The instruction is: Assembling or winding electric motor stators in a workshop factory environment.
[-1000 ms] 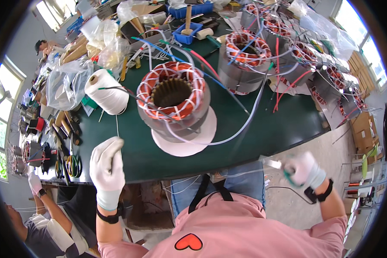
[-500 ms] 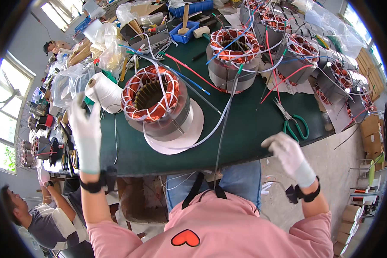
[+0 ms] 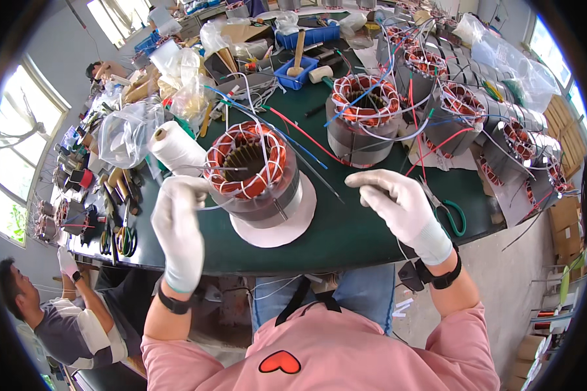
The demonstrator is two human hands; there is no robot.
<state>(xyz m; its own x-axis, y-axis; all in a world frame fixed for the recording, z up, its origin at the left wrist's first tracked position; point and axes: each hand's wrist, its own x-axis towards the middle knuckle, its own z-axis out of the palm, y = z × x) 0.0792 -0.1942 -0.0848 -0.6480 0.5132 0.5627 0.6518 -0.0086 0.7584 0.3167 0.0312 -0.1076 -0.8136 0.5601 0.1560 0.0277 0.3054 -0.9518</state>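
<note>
Wound stator (image 3: 261, 197) on a round white pad (image 3: 274, 236)

To its left, my left hand (image 3: 179, 228) curls beside a white sleeved lead (image 3: 213, 207); whether I've caught it, I can't tell. To its right, my right hand (image 3: 403, 207) hangs loosely open, empty. I judge this lead-arranging; the next move wants a sure pinch.

Head-worn fisheye view — near, facing down

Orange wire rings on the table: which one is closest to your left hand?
The front orange wire ring, on the round white pad; all the others stand farther from the left hand.
</note>
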